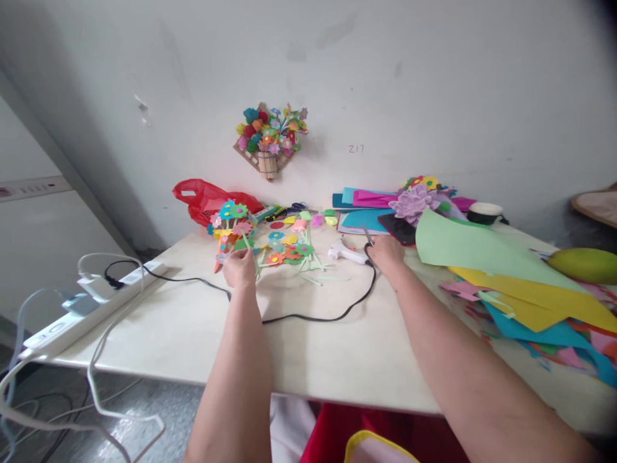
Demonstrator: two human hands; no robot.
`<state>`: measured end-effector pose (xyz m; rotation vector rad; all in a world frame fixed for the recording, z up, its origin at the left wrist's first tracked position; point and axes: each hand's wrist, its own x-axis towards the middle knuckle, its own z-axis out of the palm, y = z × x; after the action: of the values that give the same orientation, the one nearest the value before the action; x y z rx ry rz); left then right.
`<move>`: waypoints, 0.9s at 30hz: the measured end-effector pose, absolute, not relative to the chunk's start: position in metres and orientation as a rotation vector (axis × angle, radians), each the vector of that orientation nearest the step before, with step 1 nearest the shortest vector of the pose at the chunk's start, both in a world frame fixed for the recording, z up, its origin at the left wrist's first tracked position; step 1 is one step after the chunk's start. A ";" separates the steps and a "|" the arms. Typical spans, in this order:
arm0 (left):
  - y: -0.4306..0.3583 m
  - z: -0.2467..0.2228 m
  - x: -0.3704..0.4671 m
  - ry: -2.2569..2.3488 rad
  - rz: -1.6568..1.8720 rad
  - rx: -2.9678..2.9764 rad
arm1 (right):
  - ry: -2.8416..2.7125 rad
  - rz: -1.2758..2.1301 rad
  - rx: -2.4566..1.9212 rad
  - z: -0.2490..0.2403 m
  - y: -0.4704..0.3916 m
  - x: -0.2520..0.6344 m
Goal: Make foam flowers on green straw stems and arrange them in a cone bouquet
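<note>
Nearest us, both forearms stretch out over the pale bench (308, 360), with a black cord (308, 316) looping between them. On the near left edge lies a white power strip (91, 308) with a plug in it.

Our left hand (240, 268) is curled around a bunch of foam flowers (231, 222), gripping the green stems low down; the blooms fan up and to the far left of the hand, so the bunch's long axis runs near-to-far, tilted left. More loose foam flowers (289, 252) lie just right of that hand.

Our right hand (385, 252) is closed on scissors (368, 236), whose blades point far and slightly left. The white glue gun (348, 254) lies just left of this hand, lengthwise left to right, nearer the right hand than the left.

Right of the right arm, coloured foam sheets (501, 270) overlap. Farther back, a flower basket (270, 138) hangs on the wall (434, 77).
</note>
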<state>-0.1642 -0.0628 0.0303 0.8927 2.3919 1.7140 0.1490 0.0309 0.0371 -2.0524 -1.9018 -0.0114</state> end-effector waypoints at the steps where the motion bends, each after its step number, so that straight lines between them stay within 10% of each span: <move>1: -0.066 0.033 -0.164 2.463 1.656 0.830 | -1.898 -0.002 -2.073 0.037 0.031 0.150; 27: -0.067 0.030 -0.166 2.739 1.615 0.811 | -1.819 0.026 -2.153 0.030 0.042 0.163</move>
<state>-0.1661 -0.0667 0.0299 0.8115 2.7388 1.6147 0.1626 0.0419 0.0300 -2.1529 -1.8187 0.0264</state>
